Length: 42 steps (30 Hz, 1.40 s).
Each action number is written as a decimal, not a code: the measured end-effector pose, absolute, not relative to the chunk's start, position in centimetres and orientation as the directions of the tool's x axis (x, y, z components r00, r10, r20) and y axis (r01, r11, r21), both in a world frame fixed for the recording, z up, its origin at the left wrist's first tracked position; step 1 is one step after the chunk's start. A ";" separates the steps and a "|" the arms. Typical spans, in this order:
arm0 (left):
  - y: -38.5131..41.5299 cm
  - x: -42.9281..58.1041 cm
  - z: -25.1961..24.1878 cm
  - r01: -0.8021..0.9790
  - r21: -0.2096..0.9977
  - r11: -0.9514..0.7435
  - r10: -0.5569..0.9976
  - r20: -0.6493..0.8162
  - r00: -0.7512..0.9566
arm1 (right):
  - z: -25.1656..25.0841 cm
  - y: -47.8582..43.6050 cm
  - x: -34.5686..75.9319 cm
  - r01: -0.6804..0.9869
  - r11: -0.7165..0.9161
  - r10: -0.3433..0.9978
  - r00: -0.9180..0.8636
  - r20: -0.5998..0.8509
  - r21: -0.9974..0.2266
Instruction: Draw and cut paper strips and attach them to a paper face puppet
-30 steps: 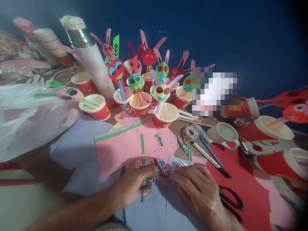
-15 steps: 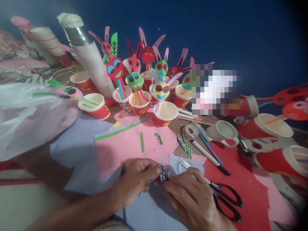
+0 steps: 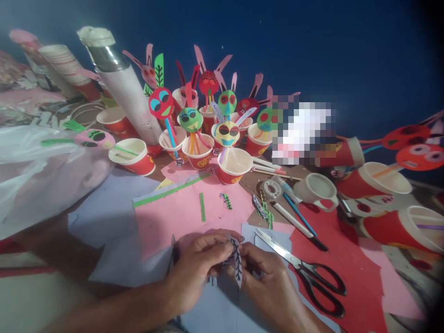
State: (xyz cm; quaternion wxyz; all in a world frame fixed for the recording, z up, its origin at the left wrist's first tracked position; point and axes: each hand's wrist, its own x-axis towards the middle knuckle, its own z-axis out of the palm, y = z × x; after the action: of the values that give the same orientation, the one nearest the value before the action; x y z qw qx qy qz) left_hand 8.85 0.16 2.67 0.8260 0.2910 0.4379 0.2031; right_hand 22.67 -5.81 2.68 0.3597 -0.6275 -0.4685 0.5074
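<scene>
Paper leaf (image 3: pixel 237 262) between left hand (image 3: pixel 194 270), right hand (image 3: pixel 272 286) — pink sheet (image 3: pixel 173 219), blue wall (image 3: pixel 347 46)

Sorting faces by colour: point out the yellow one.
The yellow face, on the stick in the frontmost upright cup; the others are red, green or pink.

leaf cutout (image 3: pixel 237 263): white, black veins | scissors (image 3: pixel 312 273): black handles
</scene>
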 end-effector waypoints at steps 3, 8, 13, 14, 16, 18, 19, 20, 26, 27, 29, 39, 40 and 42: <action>0.3 8.9 2.5 -0.078 0.652 0.754 0.582 -0.608 0.541 | 2.5 -5.7 22.6 0.157 -0.314 0.948 0.107 -0.301 -0.936; 0.8 8.6 2.7 -0.075 0.725 0.685 0.657 -0.569 0.495 | 2.6 -5.7 23.4 -0.058 -0.367 0.929 0.022 -0.369 -0.928; 1.3 8.3 3.0 -0.005 0.796 0.606 0.694 -0.526 0.492 | 2.6 -5.7 24.1 -0.213 -0.396 0.918 -0.073 -0.389 -0.893; 1.3 8.2 3.1 0.019 0.814 0.580 0.701 -0.511 0.497 | 2.5 -5.7 24.1 -0.228 -0.403 0.915 -0.083 -0.395 -0.886; 1.4 8.2 3.2 0.053 0.835 0.548 0.704 -0.495 0.510 | 2.5 -5.7 24.1 -0.245 -0.420 0.908 -0.095 -0.409 -0.874; 1.3 8.3 3.2 0.049 0.828 0.559 0.694 -0.499 0.520 | 2.5 -5.6 24.0 -0.249 -0.438 0.899 -0.101 -0.426 -0.864; 1.3 8.4 3.2 0.036 0.817 0.575 0.688 -0.506 0.520 | 2.5 -5.6 23.9 -0.248 -0.446 0.895 -0.104 -0.434 -0.860; 1.3 8.4 3.2 0.021 0.807 0.590 0.683 -0.513 0.519 | 2.5 -5.6 23.9 -0.242 -0.452 0.892 -0.107 -0.439 -0.859; 1.1 8.4 3.0 0.025 0.799 0.600 0.685 -0.530 0.501 | 2.5 -5.6 24.1 -0.253 -0.433 0.901 -0.089 -0.425 -0.865; 1.1 8.4 2.9 0.038 0.801 0.597 0.685 -0.534 0.496 | 2.6 -5.6 24.2 -0.256 -0.429 0.903 -0.084 -0.422 -0.866; 1.1 8.3 2.8 0.058 0.801 0.596 0.683 -0.543 0.489 | 2.7 -5.7 24.3 -0.275 -0.423 0.905 -0.077 -0.418 -0.864; 1.1 8.5 2.9 0.088 0.841 0.534 0.699 -0.498 0.514 | 1.9 -5.7 23.7 -0.333 -0.490 0.870 -0.133 -0.474 -0.806; 1.1 8.5 3.0 0.096 0.846 0.524 0.701 -0.493 0.516 | 1.9 -5.6 23.6 -0.336 -0.493 0.869 -0.135 -0.477 -0.803; 1.1 8.5 3.0 0.110 0.856 0.505 0.716 -0.486 0.501 | 2.0 -5.6 23.6 -0.345 -0.494 0.868 -0.138 -0.478 -0.798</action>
State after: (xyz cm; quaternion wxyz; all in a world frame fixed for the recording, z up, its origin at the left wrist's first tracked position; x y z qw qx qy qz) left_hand 8.53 1.12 3.04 0.7384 0.4533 0.4551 0.2052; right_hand 23.56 -5.57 2.00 0.4288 -0.4971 -0.2629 0.7070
